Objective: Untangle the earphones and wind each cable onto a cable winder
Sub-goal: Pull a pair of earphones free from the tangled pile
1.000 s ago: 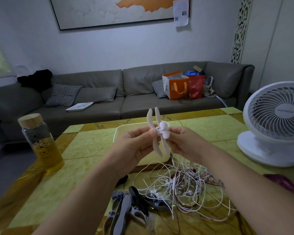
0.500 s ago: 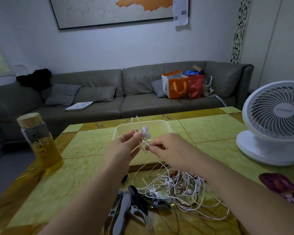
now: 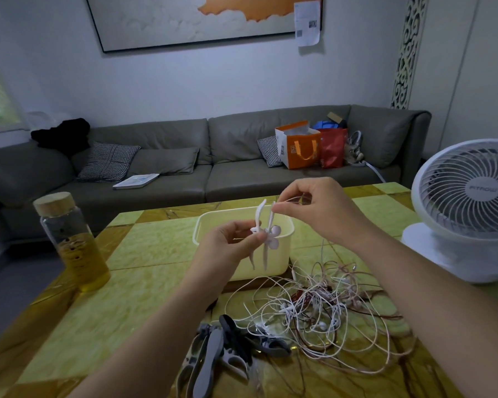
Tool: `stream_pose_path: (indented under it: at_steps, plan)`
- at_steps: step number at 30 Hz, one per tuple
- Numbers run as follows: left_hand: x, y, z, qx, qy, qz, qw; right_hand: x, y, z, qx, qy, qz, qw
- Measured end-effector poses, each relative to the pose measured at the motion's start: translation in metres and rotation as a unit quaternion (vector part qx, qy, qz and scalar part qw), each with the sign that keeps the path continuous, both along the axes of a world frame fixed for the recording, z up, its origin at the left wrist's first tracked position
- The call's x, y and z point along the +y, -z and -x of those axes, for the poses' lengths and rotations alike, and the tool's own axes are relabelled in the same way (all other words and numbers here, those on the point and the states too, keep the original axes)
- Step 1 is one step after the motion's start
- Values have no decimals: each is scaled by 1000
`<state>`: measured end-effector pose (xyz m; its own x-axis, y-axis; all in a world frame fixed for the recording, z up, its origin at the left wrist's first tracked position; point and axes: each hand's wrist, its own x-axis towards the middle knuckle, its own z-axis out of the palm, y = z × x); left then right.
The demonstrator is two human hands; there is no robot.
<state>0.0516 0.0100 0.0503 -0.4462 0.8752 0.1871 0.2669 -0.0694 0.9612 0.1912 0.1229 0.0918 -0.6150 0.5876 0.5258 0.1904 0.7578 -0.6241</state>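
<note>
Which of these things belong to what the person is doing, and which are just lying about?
In the job: white cable winder, held by the left hand; thin pale cable, pinched by the right hand; heap of white and reddish earphones; grey and black spare winders.
Lying about: cork-lidded glass bottle; white desk fan; orange paper bag.

A white winder (image 3: 265,235) is held upright, a thin cable (image 3: 292,199) at its top. Tangled earphones (image 3: 314,305) lie on the tabletop (image 3: 156,248) beside grey winders (image 3: 212,353).
</note>
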Motion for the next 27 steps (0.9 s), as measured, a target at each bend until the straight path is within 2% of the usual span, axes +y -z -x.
stream_pose_path:
  at_steps: [2, 6, 13, 19, 21, 23, 25, 27]
  plan:
    - [-1, 0, -1, 34, 1, -2, 999, 2, 3, -1, 24, -3, 12, 1000]
    - [-5, -4, -1, 75, 8, 0, 997, 5, 3, -2, 18, -22, 37, 999]
    - [-9, -13, 4, 77, 29, 20, 996, 9, -2, -3, 8, -46, 34, 998]
    - [-11, -19, 4, 118, 31, 40, 992, 12, -16, -6, -50, -83, 49, 994]
    - [-14, -20, 5, 109, 57, 49, 991, 14, -17, -9, -46, -127, 125, 983]
    - [-17, -22, 6, 68, 111, 42, 991, 19, -11, -10, -17, -189, 241, 952]
    - [-19, -26, 5, -9, 165, 10, 986, 23, 3, -5, 22, -243, 349, 905]
    - [-18, -28, 0, -105, 191, -28, 976, 21, 22, 4, 35, -280, 415, 865]
